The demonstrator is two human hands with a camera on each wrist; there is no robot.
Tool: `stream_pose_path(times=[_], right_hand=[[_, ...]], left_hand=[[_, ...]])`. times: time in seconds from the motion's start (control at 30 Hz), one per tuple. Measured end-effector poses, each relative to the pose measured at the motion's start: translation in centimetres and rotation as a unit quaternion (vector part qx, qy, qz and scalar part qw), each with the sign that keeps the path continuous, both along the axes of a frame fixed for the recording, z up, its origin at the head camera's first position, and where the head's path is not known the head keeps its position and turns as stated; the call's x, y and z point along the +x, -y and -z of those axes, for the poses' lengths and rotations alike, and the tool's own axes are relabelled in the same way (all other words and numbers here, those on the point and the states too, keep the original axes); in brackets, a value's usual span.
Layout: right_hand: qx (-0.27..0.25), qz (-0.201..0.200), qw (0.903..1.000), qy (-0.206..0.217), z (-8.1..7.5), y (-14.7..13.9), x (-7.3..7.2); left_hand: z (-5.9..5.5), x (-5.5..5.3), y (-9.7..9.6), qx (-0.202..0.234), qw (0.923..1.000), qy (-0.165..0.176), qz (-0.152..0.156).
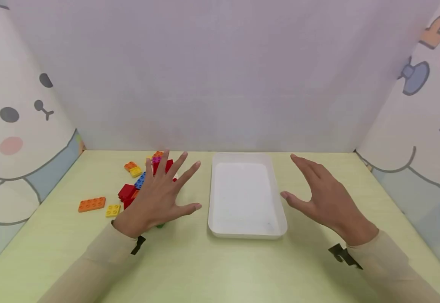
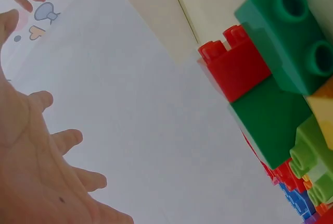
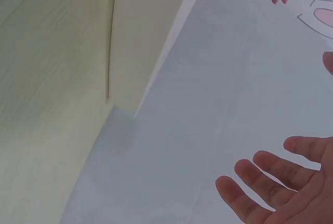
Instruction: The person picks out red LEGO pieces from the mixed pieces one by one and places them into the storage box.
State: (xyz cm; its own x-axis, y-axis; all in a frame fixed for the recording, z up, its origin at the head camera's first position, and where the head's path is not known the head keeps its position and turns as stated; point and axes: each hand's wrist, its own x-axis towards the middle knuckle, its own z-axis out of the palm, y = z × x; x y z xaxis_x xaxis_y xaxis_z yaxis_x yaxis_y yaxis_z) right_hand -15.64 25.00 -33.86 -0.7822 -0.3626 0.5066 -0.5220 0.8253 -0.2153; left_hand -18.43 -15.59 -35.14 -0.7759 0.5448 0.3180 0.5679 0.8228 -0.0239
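My left hand (image 1: 158, 195) is spread wide above a pile of toy building bricks and holds nothing. It hides part of the pile. Around it show a red brick (image 1: 127, 192), a blue brick (image 1: 140, 181), an orange brick (image 1: 92, 204) and a yellow brick (image 1: 113, 211). The left wrist view shows a dark green brick (image 2: 286, 36) and a red brick (image 2: 234, 65) close up, apart from the fingers. To the right of a white tray (image 1: 247, 234), my right hand (image 1: 330, 202) hovers with fingers extended, also holding nothing.
The tray stands at the middle of the pale green table (image 1: 220, 269), with the bricks to its left. Behind the table rises a plain pale wall (image 1: 220, 75). Cartoon-printed panels (image 1: 11, 139) flank both sides.
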Motion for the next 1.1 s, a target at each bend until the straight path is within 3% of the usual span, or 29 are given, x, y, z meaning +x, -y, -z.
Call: stream_pose_path(times=[0.13,0.23,0.37,0.47,0.67,0.87,1.1], right_hand=[[-0.056,0.018,0.9973,0.045,0.0,0.4,-0.2],[-0.101,0.027,0.9898,0.097,0.1,0.6,-0.6],[-0.136,0.054,0.9677,0.205,0.2,0.6,-1.3],[-0.141,0.069,0.9529,0.260,0.4,0.5,-1.7],[-0.149,0.077,0.9487,0.268,0.7,0.6,-2.3],[-0.147,0.080,0.9450,0.281,1.5,1.2,-4.6],[-0.162,0.088,0.9261,0.329,2.5,1.6,-7.1]], left_hand=[[0.0,0.1,0.1,-0.001,1.0000,0.007,-0.004],[-0.1,0.0,0.2,0.000,1.0000,0.006,-0.005],[-0.2,0.0,0.2,0.004,1.0000,0.000,-0.004],[-0.3,0.0,0.2,0.008,1.0000,0.000,-0.002],[-0.6,0.1,0.4,0.007,1.0000,-0.003,0.001],[-0.6,0.1,0.7,0.018,0.9997,-0.016,0.005],[-0.8,0.1,0.5,0.034,0.9991,-0.018,0.017]])
